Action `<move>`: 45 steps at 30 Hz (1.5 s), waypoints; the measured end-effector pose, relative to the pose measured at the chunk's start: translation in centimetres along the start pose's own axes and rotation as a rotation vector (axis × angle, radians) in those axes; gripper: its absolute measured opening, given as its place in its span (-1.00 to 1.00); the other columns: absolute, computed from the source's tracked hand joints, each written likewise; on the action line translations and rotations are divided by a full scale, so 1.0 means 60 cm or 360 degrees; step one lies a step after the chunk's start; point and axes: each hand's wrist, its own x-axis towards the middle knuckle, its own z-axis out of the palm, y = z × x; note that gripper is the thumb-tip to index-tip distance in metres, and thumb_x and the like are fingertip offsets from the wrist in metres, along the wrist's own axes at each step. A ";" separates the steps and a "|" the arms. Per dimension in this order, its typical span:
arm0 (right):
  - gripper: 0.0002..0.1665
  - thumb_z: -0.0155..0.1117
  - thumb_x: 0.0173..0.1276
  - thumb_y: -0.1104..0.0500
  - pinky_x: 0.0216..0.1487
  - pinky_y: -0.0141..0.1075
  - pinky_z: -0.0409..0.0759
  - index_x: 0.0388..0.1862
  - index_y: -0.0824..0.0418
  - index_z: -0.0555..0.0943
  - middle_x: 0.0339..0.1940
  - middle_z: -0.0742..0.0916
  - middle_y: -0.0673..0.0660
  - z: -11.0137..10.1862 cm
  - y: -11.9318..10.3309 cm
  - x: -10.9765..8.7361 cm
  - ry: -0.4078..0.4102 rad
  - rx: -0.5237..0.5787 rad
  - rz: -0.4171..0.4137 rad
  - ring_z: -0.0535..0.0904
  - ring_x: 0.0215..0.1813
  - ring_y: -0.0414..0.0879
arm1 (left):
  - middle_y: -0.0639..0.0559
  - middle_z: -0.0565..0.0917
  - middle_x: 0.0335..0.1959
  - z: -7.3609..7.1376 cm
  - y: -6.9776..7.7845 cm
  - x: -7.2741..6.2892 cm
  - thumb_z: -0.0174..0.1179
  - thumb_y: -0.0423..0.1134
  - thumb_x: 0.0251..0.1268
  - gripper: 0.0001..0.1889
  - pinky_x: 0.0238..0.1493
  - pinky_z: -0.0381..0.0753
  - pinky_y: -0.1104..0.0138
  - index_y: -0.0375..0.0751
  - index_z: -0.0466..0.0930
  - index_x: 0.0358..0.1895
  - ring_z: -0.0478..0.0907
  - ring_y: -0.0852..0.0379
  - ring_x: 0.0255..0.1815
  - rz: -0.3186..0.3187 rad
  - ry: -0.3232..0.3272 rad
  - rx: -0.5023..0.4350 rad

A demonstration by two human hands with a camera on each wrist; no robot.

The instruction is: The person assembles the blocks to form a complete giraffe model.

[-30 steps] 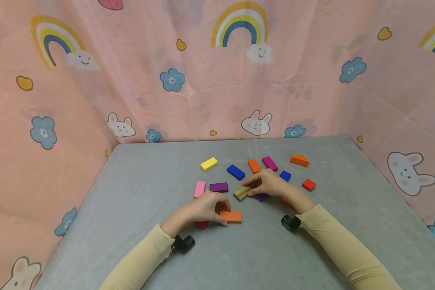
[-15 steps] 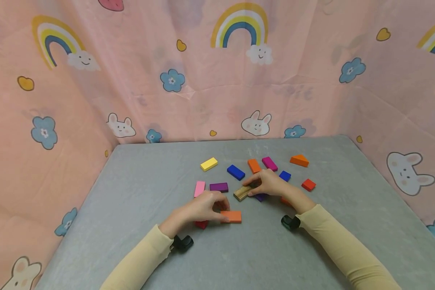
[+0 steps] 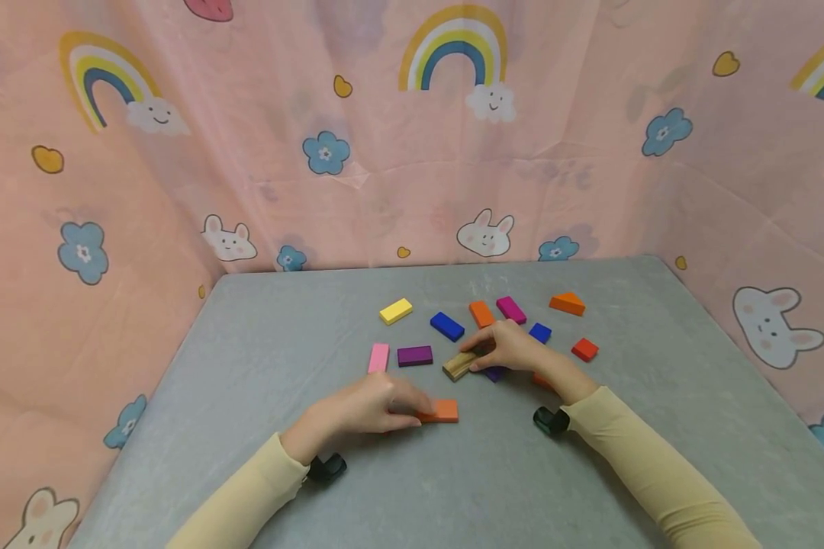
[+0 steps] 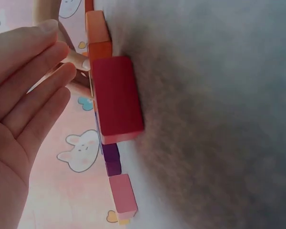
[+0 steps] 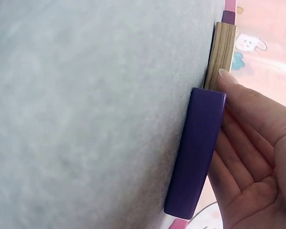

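Orange block [image 3: 445, 411]: long axis parallel to far edge of table [image 3: 281, 335], left end beside left hand [image 3: 362, 402], fingers extended, empty; right hand [image 3: 513, 348], farther, pinches wooden block [image 3: 458, 367].

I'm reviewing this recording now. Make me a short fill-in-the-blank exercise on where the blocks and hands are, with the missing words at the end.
1. The hand holding the wooden block is the person's ____ one.
2. In the head view, the flat block showing just right of the left hand is ____.
3. Between the pink block and the wooden block lies a ____ block.
4. In the left wrist view, the largest-looking block is ____.

Missing words: right; orange; purple; red.
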 end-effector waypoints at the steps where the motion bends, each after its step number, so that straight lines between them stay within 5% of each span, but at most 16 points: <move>1: -0.65 0.46 0.11 0.09 0.05 -0.13 0.60 -0.07 0.05 0.73 -0.10 0.76 0.00 0.000 0.000 0.000 0.0002 -0.0002 0.0001 0.65 -0.02 -0.10 | 0.20 0.71 -0.07 0.000 0.001 -0.001 0.26 -0.19 0.24 -0.76 0.08 0.48 0.57 -0.04 0.69 -0.03 0.58 0.41 0.01 0.0013 -0.0002 0.0009; 28: -0.67 0.46 0.11 0.11 0.06 -0.10 0.60 -0.11 0.11 0.71 -0.13 0.75 0.01 -0.004 -0.009 0.008 -0.0025 -0.0135 -0.0126 0.64 -0.03 -0.08 | 0.21 0.71 -0.07 0.000 0.010 -0.009 0.31 -0.17 0.19 -0.70 0.08 0.48 0.58 -0.06 0.69 0.00 0.56 0.48 0.00 -0.0180 -0.0139 -0.0146; 45: -0.63 0.46 0.11 0.05 -0.03 -0.21 0.64 -0.14 0.20 0.68 -0.20 0.75 0.05 0.013 -0.065 -0.005 0.0087 -0.0104 -0.0132 0.67 -0.13 -0.11 | 0.22 0.70 -0.06 0.005 0.006 -0.012 0.31 -0.15 0.19 -0.70 0.07 0.49 0.55 -0.04 0.68 0.00 0.56 0.47 0.02 -0.0191 -0.0132 -0.0147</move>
